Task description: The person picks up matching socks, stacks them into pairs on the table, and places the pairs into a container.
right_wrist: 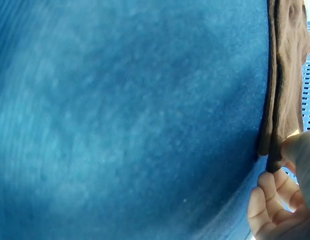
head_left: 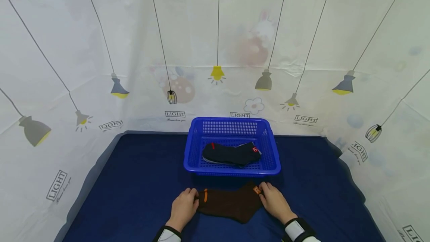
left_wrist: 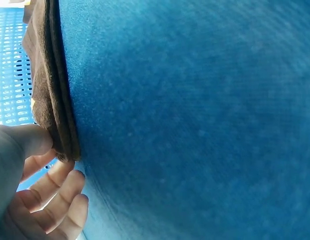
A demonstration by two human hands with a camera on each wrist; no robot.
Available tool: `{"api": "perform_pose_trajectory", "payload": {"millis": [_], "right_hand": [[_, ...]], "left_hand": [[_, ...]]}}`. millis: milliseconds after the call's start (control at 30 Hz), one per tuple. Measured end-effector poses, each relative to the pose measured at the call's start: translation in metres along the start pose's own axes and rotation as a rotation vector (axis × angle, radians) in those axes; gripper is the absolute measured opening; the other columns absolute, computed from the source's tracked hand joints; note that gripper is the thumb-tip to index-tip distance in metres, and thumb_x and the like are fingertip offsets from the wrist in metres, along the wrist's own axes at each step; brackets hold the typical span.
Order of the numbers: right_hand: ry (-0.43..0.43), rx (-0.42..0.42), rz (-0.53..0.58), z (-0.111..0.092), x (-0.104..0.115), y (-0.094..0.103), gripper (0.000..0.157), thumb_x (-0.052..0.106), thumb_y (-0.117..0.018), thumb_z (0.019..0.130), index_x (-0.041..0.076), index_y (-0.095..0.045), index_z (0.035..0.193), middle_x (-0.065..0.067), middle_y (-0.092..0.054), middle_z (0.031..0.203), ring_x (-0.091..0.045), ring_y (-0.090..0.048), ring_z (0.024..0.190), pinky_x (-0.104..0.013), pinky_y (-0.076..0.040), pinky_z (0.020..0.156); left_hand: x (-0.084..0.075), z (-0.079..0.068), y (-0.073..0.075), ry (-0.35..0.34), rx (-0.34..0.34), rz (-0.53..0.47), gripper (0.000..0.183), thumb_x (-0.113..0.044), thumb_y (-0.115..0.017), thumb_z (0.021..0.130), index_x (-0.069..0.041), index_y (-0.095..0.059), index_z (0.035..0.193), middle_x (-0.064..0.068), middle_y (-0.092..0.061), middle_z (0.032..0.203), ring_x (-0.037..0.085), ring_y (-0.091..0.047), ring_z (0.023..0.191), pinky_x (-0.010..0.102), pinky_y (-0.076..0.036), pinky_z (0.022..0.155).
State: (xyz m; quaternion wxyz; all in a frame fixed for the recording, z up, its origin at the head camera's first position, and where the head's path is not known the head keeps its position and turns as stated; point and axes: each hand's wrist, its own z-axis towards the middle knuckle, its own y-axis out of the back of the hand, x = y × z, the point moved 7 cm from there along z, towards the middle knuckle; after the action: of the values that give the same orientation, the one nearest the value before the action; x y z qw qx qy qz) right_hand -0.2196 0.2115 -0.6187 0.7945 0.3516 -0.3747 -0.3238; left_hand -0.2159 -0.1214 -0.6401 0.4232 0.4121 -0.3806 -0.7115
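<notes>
A pair of brown socks [head_left: 230, 205] with orange marks lies flat on the dark blue cloth, one sock on top of the other. My left hand [head_left: 184, 206] pinches the toe end between thumb and fingers. At the opposite, cuff end, beside the orange logo, my right hand [head_left: 276, 202] pinches the fabric. Stacked layers of the brown socks [left_wrist: 47, 85] show edge-on in the left wrist view. In the right wrist view the layers of the socks [right_wrist: 287, 75] stand slightly apart near the thumb, which covers part of the cuff.
Just beyond the socks stands a blue plastic basket [head_left: 231, 171] with perforated walls. Dark socks [head_left: 231, 155] with red marks lie inside it. The blue cloth [head_left: 144, 182] covers the work surface, and a white sheet printed with lamps [head_left: 215, 18] hangs around the back and sides.
</notes>
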Motion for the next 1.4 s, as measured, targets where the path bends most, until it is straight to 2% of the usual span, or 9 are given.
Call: {"api": "perform_pose_trajectory", "payload": {"millis": [133, 233, 367, 533, 767, 1000, 1167, 1267, 1400], "right_hand": [[0.003, -0.007, 0.011, -0.005, -0.014, -0.016, 0.040, -0.007, -0.085, 0.077, 0.009, -0.058, 0.101, -0.001, -0.058, 0.082, -0.019, -0.059, 0.066, -0.041, -0.049, 0.057], [0.015, -0.013, -0.005, -0.008, -0.017, -0.021, 0.037, -0.005, -0.083, 0.079, 0.008, -0.057, 0.102, -0.002, -0.058, 0.082, -0.020, -0.060, 0.065, -0.041, -0.049, 0.055], [-0.023, 0.000, -0.009, -0.010, -0.018, -0.025, 0.037, -0.005, -0.084, 0.079, 0.008, -0.057, 0.101, 0.000, -0.059, 0.082, -0.020, -0.061, 0.064, -0.042, -0.051, 0.054], [-0.090, 0.009, 0.001, -0.009, -0.014, -0.025, 0.039, -0.009, -0.085, 0.079, 0.009, -0.057, 0.101, 0.001, -0.060, 0.082, -0.021, -0.063, 0.066, -0.042, -0.053, 0.056], [-0.097, 0.013, 0.032, -0.006, -0.004, -0.019, 0.045, -0.008, -0.090, 0.075, 0.007, -0.056, 0.102, -0.004, -0.061, 0.081, -0.024, -0.064, 0.066, -0.044, -0.053, 0.057], [-0.054, 0.005, 0.039, -0.006, -0.005, -0.019, 0.050, -0.011, -0.089, 0.073, 0.007, -0.056, 0.106, -0.006, -0.063, 0.083, -0.027, -0.065, 0.068, -0.046, -0.054, 0.059], [-0.037, 0.017, -0.031, -0.010, -0.016, -0.027, 0.050, -0.008, -0.090, 0.075, 0.007, -0.057, 0.109, -0.004, -0.063, 0.085, -0.026, -0.067, 0.070, -0.043, -0.055, 0.061], [-0.033, 0.007, -0.022, -0.009, -0.013, -0.022, 0.049, -0.009, -0.088, 0.074, 0.008, -0.058, 0.108, -0.004, -0.063, 0.084, -0.026, -0.067, 0.069, -0.043, -0.055, 0.060], [0.009, -0.010, -0.006, -0.003, 0.011, 0.000, 0.047, -0.011, -0.085, 0.073, 0.004, -0.055, 0.106, -0.009, -0.061, 0.083, -0.029, -0.063, 0.066, -0.046, -0.051, 0.058]], "left_hand": [[-0.005, 0.001, 0.008, 0.025, 0.014, -0.033, 0.028, -0.005, -0.092, 0.077, -0.014, -0.066, 0.086, 0.000, -0.060, 0.078, 0.022, -0.065, 0.066, 0.039, -0.053, 0.056], [-0.007, 0.001, 0.011, 0.056, 0.028, -0.049, 0.028, -0.003, -0.091, 0.077, -0.013, -0.066, 0.086, 0.001, -0.060, 0.078, 0.024, -0.065, 0.066, 0.041, -0.053, 0.057], [-0.007, 0.001, 0.007, 0.080, 0.066, -0.056, 0.029, -0.003, -0.091, 0.078, -0.014, -0.065, 0.087, 0.001, -0.059, 0.078, 0.024, -0.065, 0.067, 0.042, -0.053, 0.057], [-0.007, 0.002, -0.001, 0.067, 0.092, -0.046, 0.030, -0.002, -0.090, 0.078, -0.014, -0.065, 0.088, 0.001, -0.058, 0.079, 0.024, -0.064, 0.066, 0.040, -0.052, 0.057], [-0.005, 0.003, -0.003, 0.089, 0.091, -0.029, 0.030, -0.002, -0.089, 0.078, -0.013, -0.064, 0.088, 0.001, -0.057, 0.078, 0.024, -0.064, 0.067, 0.040, -0.052, 0.056], [-0.005, 0.004, -0.008, 0.044, 0.084, -0.016, 0.034, 0.001, -0.088, 0.076, -0.015, -0.060, 0.088, -0.001, -0.055, 0.077, 0.021, -0.061, 0.065, 0.038, -0.049, 0.055], [-0.001, 0.006, -0.012, 0.018, 0.084, 0.019, 0.035, 0.001, -0.087, 0.075, -0.016, -0.060, 0.088, -0.002, -0.055, 0.076, 0.019, -0.060, 0.064, 0.035, -0.048, 0.054], [-0.002, 0.007, -0.007, 0.026, 0.080, 0.019, 0.033, 0.002, -0.086, 0.074, -0.016, -0.060, 0.087, -0.001, -0.055, 0.076, 0.020, -0.060, 0.063, 0.036, -0.048, 0.054], [-0.008, 0.008, 0.005, 0.065, 0.084, -0.003, 0.032, 0.003, -0.085, 0.073, -0.013, -0.061, 0.085, 0.001, -0.055, 0.076, 0.023, -0.061, 0.064, 0.039, -0.049, 0.054]]}}
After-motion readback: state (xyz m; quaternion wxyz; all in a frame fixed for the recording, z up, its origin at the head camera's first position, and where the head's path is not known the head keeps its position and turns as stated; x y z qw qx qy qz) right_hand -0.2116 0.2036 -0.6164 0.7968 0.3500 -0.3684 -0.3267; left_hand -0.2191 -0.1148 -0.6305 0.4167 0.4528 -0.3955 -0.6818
